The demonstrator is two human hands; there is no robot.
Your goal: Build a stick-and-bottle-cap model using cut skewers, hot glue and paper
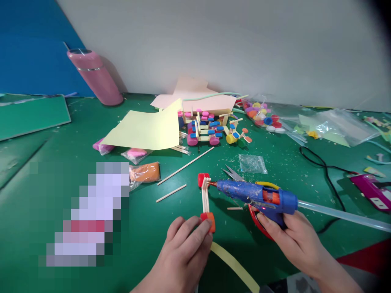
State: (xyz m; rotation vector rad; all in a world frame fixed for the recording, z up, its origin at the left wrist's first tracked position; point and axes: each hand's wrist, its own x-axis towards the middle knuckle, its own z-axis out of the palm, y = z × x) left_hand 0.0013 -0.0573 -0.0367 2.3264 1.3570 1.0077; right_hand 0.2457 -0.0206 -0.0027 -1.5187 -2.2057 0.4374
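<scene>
My right hand (295, 240) is wrapped round the grip of a blue hot glue gun (238, 192), with a long clear glue stick (339, 215) running out of its back. The gun's nozzle points left and meets the far end of a small frame of pale wooden sticks (205, 199), beside a red bottle cap (202, 180). At the near end, the fingers of my left hand (183, 254) close on an orange-red bottle cap (210, 222) joined to the sticks. Partly under the gun lie scissors (233, 173).
Loose wooden sticks (185, 166) lie left of the frame, near packets of orange clay (145, 173). Behind stand small bottle-cap models (204, 132) and yellow paper (143, 130). A pink flask (96, 77) leans on the wall. A black cord (330, 183) lies right.
</scene>
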